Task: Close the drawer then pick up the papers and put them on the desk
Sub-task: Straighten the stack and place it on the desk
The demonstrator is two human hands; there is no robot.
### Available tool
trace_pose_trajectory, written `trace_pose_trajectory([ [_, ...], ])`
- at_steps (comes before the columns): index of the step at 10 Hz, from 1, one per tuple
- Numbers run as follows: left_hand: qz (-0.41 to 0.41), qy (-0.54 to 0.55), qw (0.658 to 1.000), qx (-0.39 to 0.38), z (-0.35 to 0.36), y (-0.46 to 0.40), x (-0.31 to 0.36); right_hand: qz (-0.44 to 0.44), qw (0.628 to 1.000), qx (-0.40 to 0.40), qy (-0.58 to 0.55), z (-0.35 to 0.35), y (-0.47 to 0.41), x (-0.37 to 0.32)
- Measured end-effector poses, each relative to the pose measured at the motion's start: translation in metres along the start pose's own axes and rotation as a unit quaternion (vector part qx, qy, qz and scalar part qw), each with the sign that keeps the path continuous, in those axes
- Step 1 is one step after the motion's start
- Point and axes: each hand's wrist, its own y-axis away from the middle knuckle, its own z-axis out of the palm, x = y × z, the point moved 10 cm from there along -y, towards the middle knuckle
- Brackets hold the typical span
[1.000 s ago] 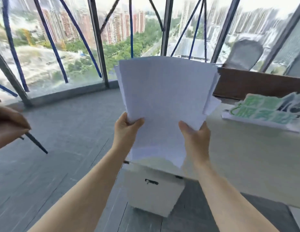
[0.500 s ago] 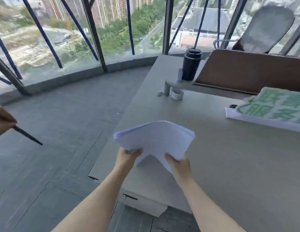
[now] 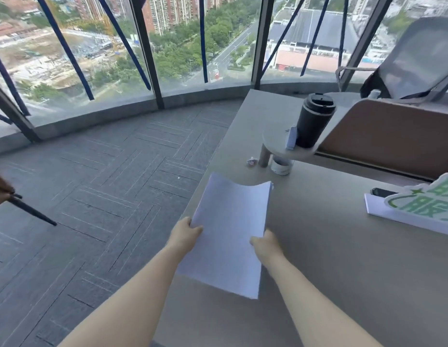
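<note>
A stack of white papers (image 3: pixel 230 229) lies nearly flat over the left part of the beige desk (image 3: pixel 330 259), its far edge curled up slightly. My left hand (image 3: pixel 185 234) grips the stack's left edge. On the right edge my right hand (image 3: pixel 266 244) holds it too. The stack's near corner hangs close to the desk's left edge. The drawer is out of view.
A black tumbler (image 3: pixel 314 120) stands on a small raised shelf (image 3: pixel 285 146), with a white roll of tape (image 3: pixel 281 165) beneath it. A green and white sign (image 3: pixel 423 209) lies at the right, a brown partition (image 3: pixel 393 136) behind. Another person's hand with a black pen (image 3: pixel 30 211) is at the left.
The papers came down from upright in front of me to nearly flat on the desk and moved further onto it. My view tilted down, so the white drawer cabinet dropped out of sight.
</note>
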Motion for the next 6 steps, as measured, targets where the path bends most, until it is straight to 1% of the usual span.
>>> trace_pose_trajectory([
  [2,0.014,-0.122,0.992,0.004,0.006,-0.072,0.004,0.017,1.000,0.007,0.025,0.025,-0.055,-0.008],
  [3,0.006,-0.157,0.987,0.024,0.006,-0.086,-0.002,0.023,0.996,0.040,0.082,0.026,-0.069,-0.004],
  [4,0.015,-0.159,0.985,0.061,0.008,-0.083,-0.005,0.035,0.976,0.094,0.193,0.018,-0.070,0.000],
  [5,0.018,-0.171,0.980,0.103,0.006,-0.078,0.002,0.065,0.964,0.126,0.224,0.008,-0.062,0.001],
  [6,0.017,-0.178,0.975,0.136,-0.011,-0.058,0.000,0.073,0.978,0.158,0.113,-0.015,-0.043,0.011],
])
